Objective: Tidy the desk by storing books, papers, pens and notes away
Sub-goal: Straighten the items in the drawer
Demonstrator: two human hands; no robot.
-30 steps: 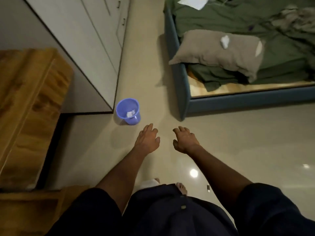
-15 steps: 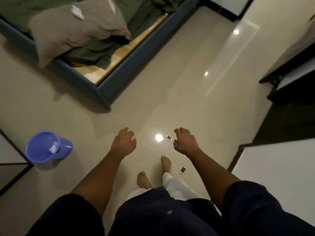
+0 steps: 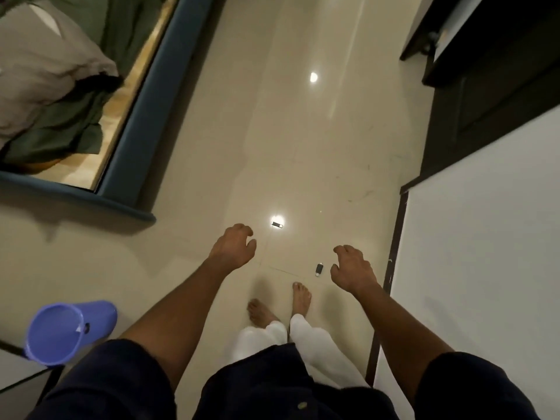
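No desk, book, paper or pen shows in the head view; I look down at a beige tiled floor [image 3: 303, 153]. My left hand [image 3: 232, 247] hangs out in front of me, fingers loosely curled and apart, holding nothing. My right hand [image 3: 351, 266] is beside it to the right, also empty with curled fingers. Two small dark objects lie on the floor: one [image 3: 277, 224] just ahead of my left hand, the other [image 3: 319, 269] close to my right hand's thumb. My bare feet [image 3: 300, 298] stand below the hands.
A blue-framed bed [image 3: 142, 116] with a grey pillow [image 3: 45, 68] and green bedding fills the upper left. A purple plastic bin [image 3: 66, 331] stands at the lower left. A white panel [image 3: 472, 253] and dark furniture [image 3: 491, 74] line the right side.
My view has swung to the right: the wooden furniture and cabinet left the frame, the bed and bin slid left, and the dark furniture and white panel came in. Both hands stay empty.
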